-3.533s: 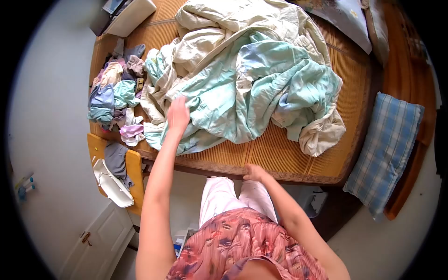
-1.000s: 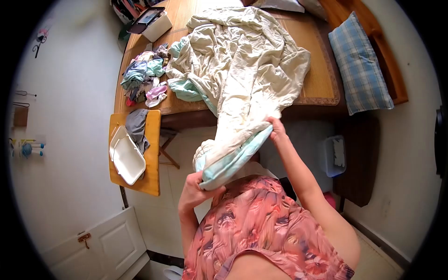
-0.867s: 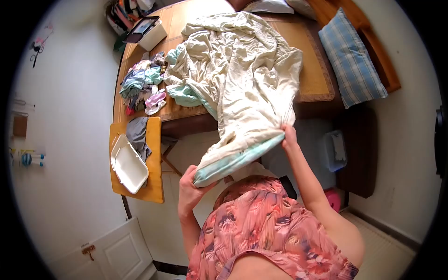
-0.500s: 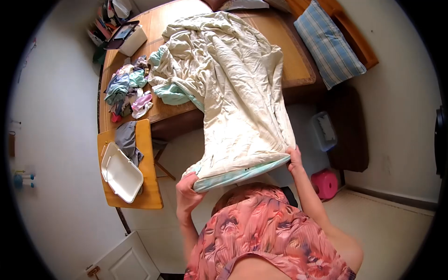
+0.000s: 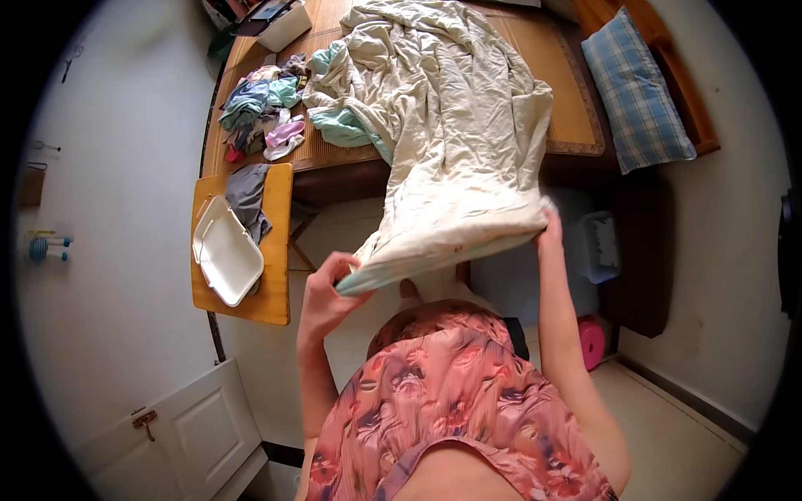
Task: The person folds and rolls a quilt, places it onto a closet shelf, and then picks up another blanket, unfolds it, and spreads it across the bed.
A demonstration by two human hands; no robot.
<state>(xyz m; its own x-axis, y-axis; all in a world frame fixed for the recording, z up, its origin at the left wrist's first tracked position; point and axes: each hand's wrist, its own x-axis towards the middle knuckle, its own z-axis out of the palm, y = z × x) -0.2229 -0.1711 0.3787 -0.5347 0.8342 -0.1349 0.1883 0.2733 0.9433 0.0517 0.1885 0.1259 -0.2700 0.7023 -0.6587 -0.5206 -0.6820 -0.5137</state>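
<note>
A large cream cloth with a mint-green inner side, which looks like a duvet cover (image 5: 468, 125), stretches from the bed towards my body, its near end held up off the floor. My left hand (image 5: 327, 292) is closed round the left corner of that near edge. At the right corner, my right hand (image 5: 550, 230) grips the same edge, slightly blurred by motion. Between my hands the edge runs slanted, higher on the right, with a mint strip showing along it. The far part lies crumpled on the bed, with mint folds on its left.
The bed (image 5: 572, 125) carries a heap of small clothes (image 5: 259, 108), a white box (image 5: 284, 29) and a blue checked pillow (image 5: 639, 92). Left stands a wooden stool (image 5: 280, 242) with an open white container (image 5: 225, 250) and grey cloth (image 5: 246, 200). A pink stool (image 5: 591, 342) stands right.
Both hands have lifted the cloth's near edge away from my body, towards the bed, and the edge tilts more. The whole view has shifted, so the bed sits higher and further right.
</note>
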